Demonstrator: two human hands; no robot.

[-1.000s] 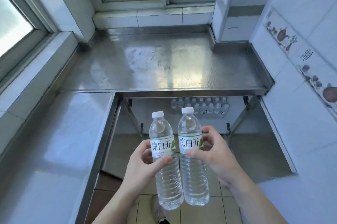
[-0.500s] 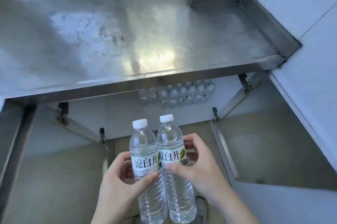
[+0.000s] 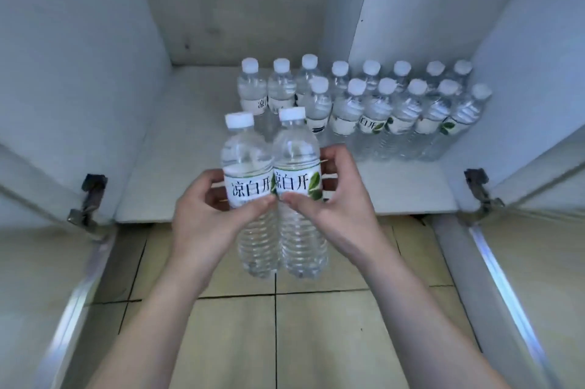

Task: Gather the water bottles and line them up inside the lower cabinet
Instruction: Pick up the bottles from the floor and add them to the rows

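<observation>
I hold two clear water bottles with white caps and white labels, upright and side by side, in front of the open lower cabinet. My left hand (image 3: 210,214) grips the left bottle (image 3: 245,160) at its label. My right hand (image 3: 338,208) grips the right bottle (image 3: 296,154) the same way. Both bottles hang above the tiled floor, just outside the cabinet's white shelf (image 3: 190,167). Several matching bottles (image 3: 376,110) stand in two rows at the back right of the shelf.
Both cabinet doors stand open, the left door (image 3: 41,262) and the right door (image 3: 538,262) flanking my arms, with dark hinges (image 3: 90,189) at the frame. The shelf's left half is bare. Beige floor tiles (image 3: 316,341) lie below.
The view has dropped from the steel counter down to the cabinet opening. Both hands carried the two bottles lower and closer to the shelf, grips unchanged.
</observation>
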